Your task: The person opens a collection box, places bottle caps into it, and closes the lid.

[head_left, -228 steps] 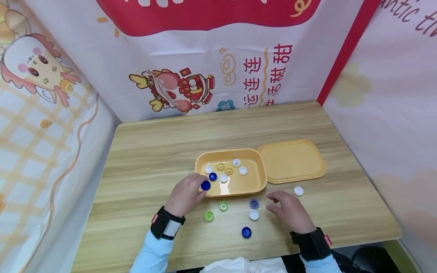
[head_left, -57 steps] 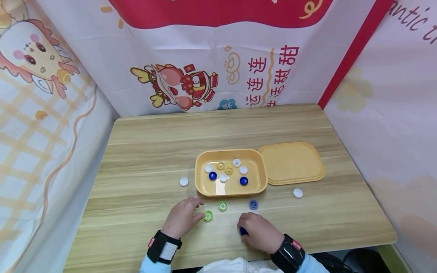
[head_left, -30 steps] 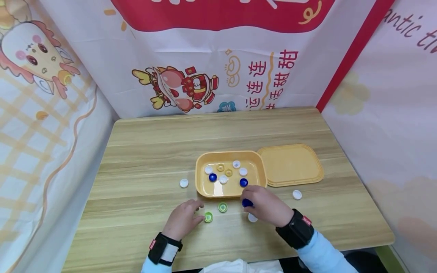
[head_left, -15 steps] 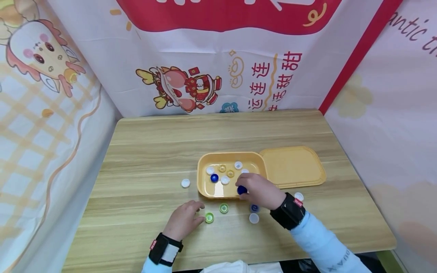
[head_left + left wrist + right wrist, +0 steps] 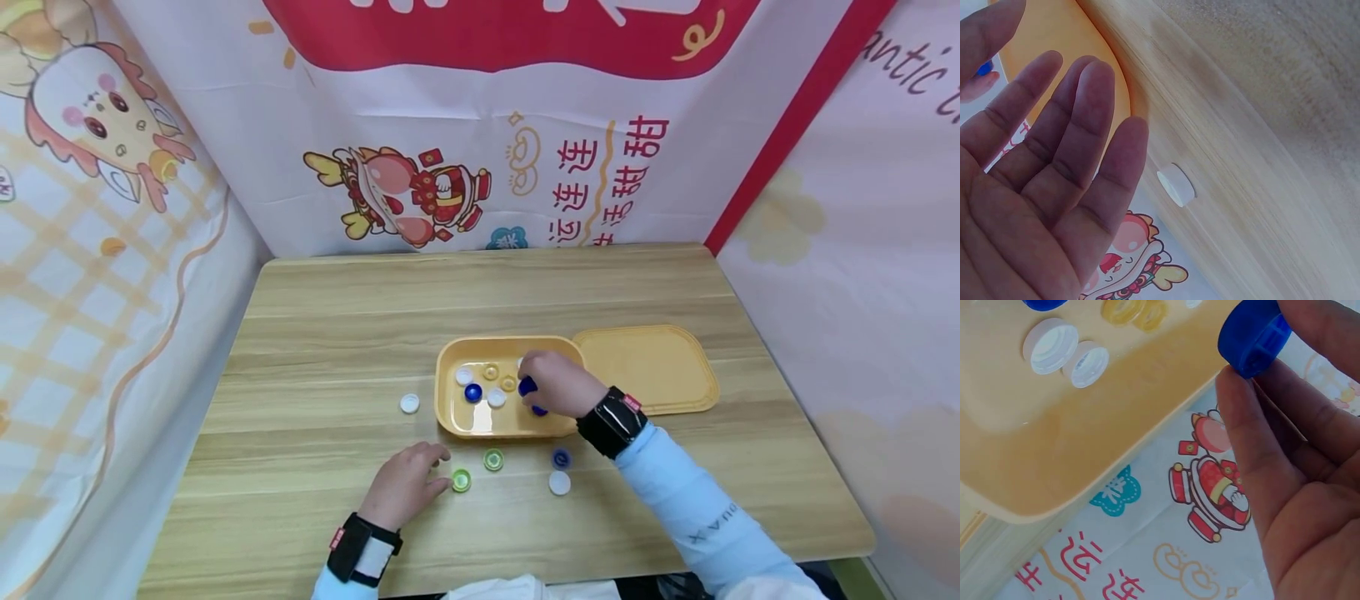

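My right hand [image 5: 558,383] pinches a blue bottle cap [image 5: 1254,337] between thumb and fingers, above the yellow plastic box [image 5: 480,432]. Inside the box lie white caps [image 5: 497,397], yellow caps [image 5: 508,383], a blue cap [image 5: 473,392] and, partly covered by the hand, another blue cap [image 5: 538,411]. My left hand [image 5: 403,485] rests low over the table with loosely bent fingers and holds nothing. Its thumb tip is right beside a green cap [image 5: 461,480]; a second green cap [image 5: 493,459] lies a little farther right.
The flat yellow lid [image 5: 652,367] lies right of the box. In front of the box are a purplish-blue cap [image 5: 561,459] and a white cap [image 5: 559,483]. Another white cap [image 5: 409,403] lies left of the box. A printed cloth [image 5: 420,92] hangs behind the table.
My right hand picked up a blue cap from the table in front and carried it forward over the box. One blue cap was put in earlier. Lately my left hand has stayed still.
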Demonstrator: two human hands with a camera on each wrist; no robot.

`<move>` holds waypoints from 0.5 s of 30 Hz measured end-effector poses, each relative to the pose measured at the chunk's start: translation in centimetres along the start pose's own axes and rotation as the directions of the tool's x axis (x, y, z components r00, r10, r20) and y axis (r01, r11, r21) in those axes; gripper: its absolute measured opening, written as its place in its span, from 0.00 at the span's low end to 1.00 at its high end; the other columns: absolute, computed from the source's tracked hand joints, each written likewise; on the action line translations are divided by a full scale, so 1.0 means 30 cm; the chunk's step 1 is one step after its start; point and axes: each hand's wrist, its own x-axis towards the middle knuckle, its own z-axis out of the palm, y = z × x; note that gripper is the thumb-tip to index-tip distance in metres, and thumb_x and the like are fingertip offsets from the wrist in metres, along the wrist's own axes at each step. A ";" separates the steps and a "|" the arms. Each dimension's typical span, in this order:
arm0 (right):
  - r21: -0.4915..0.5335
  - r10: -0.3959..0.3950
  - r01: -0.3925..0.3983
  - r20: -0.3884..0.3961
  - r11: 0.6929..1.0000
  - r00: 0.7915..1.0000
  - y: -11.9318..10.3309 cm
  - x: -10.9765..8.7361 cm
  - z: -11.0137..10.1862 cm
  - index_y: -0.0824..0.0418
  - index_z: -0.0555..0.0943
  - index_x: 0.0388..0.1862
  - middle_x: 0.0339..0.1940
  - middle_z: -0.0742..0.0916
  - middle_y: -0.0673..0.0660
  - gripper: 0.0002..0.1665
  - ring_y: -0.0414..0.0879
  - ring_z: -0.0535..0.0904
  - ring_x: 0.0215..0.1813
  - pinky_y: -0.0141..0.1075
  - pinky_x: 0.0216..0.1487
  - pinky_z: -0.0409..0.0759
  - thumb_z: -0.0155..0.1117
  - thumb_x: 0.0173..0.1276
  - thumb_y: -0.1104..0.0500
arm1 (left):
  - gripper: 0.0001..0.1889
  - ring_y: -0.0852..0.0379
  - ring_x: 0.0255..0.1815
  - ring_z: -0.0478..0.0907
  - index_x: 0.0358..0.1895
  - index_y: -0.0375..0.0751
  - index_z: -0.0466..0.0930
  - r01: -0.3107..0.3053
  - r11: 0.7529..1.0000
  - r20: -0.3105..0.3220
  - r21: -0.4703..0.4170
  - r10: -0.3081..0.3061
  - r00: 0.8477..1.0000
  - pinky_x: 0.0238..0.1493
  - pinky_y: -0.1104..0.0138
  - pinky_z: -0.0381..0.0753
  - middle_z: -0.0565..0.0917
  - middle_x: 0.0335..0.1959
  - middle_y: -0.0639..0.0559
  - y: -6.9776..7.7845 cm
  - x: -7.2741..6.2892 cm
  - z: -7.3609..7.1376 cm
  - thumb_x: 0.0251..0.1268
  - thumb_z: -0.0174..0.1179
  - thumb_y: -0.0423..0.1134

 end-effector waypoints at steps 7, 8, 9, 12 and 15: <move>-0.064 0.068 -0.064 0.064 0.996 0.996 0.024 0.062 0.018 0.62 0.86 0.36 0.35 0.85 0.53 0.13 0.47 0.81 0.39 0.39 0.42 0.80 0.79 0.51 0.61 | 0.16 0.59 0.34 0.79 0.45 0.43 0.84 0.008 1.000 -0.007 0.006 -0.008 1.000 0.35 0.64 0.80 0.83 0.36 0.51 -0.005 0.001 0.003 0.51 0.74 0.40; -0.072 0.074 -0.069 0.073 0.995 0.995 0.027 0.069 0.021 0.61 0.86 0.35 0.34 0.85 0.53 0.13 0.47 0.80 0.38 0.39 0.41 0.80 0.79 0.50 0.61 | 0.17 0.59 0.33 0.79 0.45 0.43 0.84 0.008 1.000 -0.007 0.008 -0.008 1.000 0.35 0.64 0.80 0.83 0.36 0.51 -0.006 0.001 0.004 0.51 0.74 0.40; -0.076 0.081 -0.075 0.079 0.994 0.994 0.032 0.076 0.024 0.61 0.86 0.33 0.33 0.85 0.52 0.12 0.46 0.80 0.36 0.39 0.40 0.79 0.79 0.50 0.61 | 0.17 0.59 0.33 0.79 0.45 0.43 0.84 0.008 1.000 -0.006 0.009 -0.008 1.000 0.35 0.64 0.80 0.83 0.35 0.51 -0.006 0.000 0.004 0.51 0.74 0.40; -0.089 0.111 -0.102 0.100 0.991 0.989 0.046 0.097 0.035 0.58 0.84 0.28 0.28 0.82 0.49 0.10 0.43 0.76 0.30 0.37 0.34 0.76 0.78 0.49 0.62 | 0.17 0.59 0.33 0.78 0.45 0.43 0.84 0.022 1.000 0.004 0.007 -0.022 1.000 0.35 0.64 0.80 0.83 0.35 0.52 -0.006 -0.003 0.005 0.51 0.74 0.41; -0.106 0.143 -0.131 0.113 0.986 0.983 0.062 0.115 0.053 0.58 0.82 0.24 0.24 0.79 0.48 0.10 0.42 0.73 0.27 0.36 0.29 0.73 0.78 0.48 0.62 | 0.17 0.59 0.33 0.78 0.45 0.42 0.84 0.034 0.999 0.017 0.000 -0.034 0.999 0.35 0.64 0.80 0.83 0.35 0.52 -0.009 -0.005 0.006 0.51 0.74 0.41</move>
